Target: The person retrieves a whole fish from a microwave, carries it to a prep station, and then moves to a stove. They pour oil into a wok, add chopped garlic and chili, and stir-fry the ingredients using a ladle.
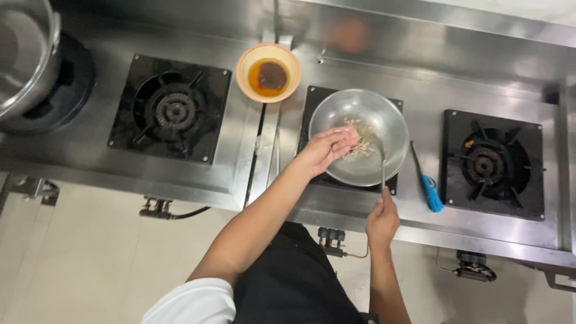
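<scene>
Gripping a thin metal utensil (383,165), my right hand (382,219) is closing round its handle at the near edge of the steel counter (336,207). My left hand (329,148) is reaching over the round metal bowl (387,129), fingers pinching pale shreds of food (363,143). Left and farther off, an orange bowl of brown sauce (267,72) is sitting; right, a blue lighter (429,191) is lying.

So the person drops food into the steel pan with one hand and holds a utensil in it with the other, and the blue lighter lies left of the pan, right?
Nearly. In the head view the blue lighter lies right of the steel pan, not left. The left hand is over the food, and the right hand holds the utensil.
</scene>
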